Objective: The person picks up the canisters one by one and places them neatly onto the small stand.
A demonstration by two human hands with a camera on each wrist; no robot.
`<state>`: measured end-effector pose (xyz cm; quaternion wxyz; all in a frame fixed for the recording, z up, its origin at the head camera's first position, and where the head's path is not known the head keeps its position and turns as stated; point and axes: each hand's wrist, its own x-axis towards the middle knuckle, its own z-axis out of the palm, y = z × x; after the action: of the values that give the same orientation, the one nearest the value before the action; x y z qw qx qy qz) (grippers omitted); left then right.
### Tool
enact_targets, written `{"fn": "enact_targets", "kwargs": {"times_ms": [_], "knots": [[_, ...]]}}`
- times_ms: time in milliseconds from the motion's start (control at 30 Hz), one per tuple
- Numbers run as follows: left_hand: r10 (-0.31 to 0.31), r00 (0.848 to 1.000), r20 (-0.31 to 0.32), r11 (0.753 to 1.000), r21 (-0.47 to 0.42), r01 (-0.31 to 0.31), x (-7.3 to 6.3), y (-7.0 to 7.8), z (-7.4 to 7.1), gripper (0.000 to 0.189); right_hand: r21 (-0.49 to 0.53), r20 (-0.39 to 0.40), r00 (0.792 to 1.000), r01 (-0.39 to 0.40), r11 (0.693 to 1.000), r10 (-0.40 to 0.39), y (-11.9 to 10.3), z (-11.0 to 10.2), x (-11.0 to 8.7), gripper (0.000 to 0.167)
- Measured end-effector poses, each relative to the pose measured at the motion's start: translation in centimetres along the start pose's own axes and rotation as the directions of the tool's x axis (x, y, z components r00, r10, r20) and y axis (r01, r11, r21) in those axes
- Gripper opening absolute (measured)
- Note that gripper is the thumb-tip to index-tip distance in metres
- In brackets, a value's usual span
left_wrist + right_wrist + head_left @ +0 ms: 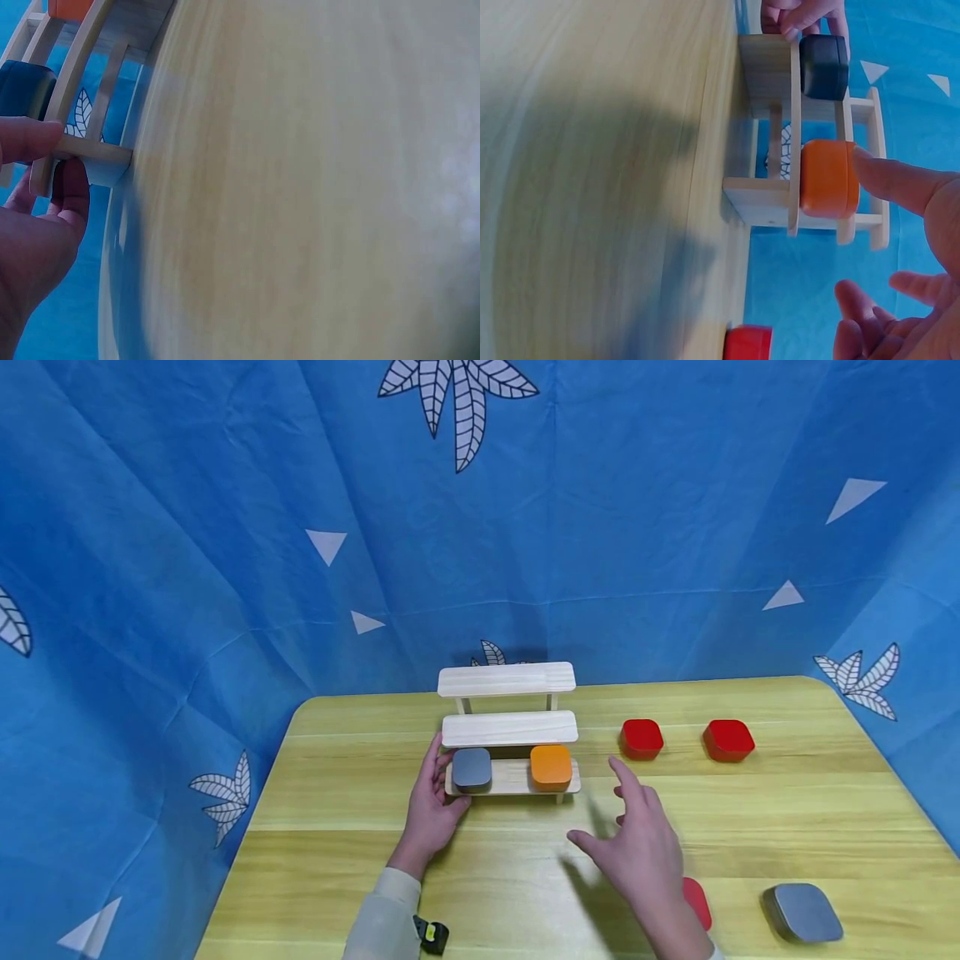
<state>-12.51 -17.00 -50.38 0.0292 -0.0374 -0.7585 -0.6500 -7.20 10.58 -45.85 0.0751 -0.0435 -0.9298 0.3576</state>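
Note:
A small three-tier wooden shelf (510,727) stands at the back of the table. On its lowest tier sit a grey rounded box (472,769) at the left and an orange rounded box (551,767) at the right. My left hand (432,814) grips the left end of that tier, thumb (30,140) over the board and fingers curled beneath it in the left wrist view. Spread and holding nothing, my right hand (637,839) hovers in front and to the right of the orange box. Its thumb overlaps that box in the right wrist view.
Two red rounded boxes (641,739) (729,741) stand right of the shelf. Nearer the front edge, another red box (697,903) is partly hidden by my right arm, with a grey box (802,912) beyond it. A blue patterned curtain (600,568) hangs behind the table.

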Motion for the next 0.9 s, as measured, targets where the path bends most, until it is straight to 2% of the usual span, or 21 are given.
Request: {"fn": "enact_targets", "kwargs": {"times_ms": [133,533,633,833,900], "knots": [[-0.001,1.000,-0.010,1.000,0.004,0.001,0.4,-1.9,0.0,0.111,-0.009,0.011,1.000,-0.012,1.000,0.013,0.2,-0.3,-0.3,0.110],[-0.014,1.000,-0.014,1.000,0.006,0.014,0.5,-1.9,0.0,0.111,-0.016,0.034,0.999,-0.034,0.999,0.035,1.0,-1.2,-1.3,0.109],[-0.017,1.000,-0.010,1.000,0.003,0.017,0.4,-1.4,0.0,0.109,-0.028,0.045,0.998,-0.043,0.999,0.044,1.3,-1.5,-1.5,0.110],[-0.014,1.000,0.002,1.000,0.008,0.014,-0.1,1.0,0.1,0.104,-0.066,0.043,0.999,-0.030,0.997,0.033,1.8,-1.8,-1.9,0.112],[-0.009,1.000,0.003,1.000,0.010,0.009,-0.3,1.4,0.1,0.104,-0.076,0.038,0.999,-0.018,0.997,0.021,2.0,-1.9,-2.1,0.113]]}}
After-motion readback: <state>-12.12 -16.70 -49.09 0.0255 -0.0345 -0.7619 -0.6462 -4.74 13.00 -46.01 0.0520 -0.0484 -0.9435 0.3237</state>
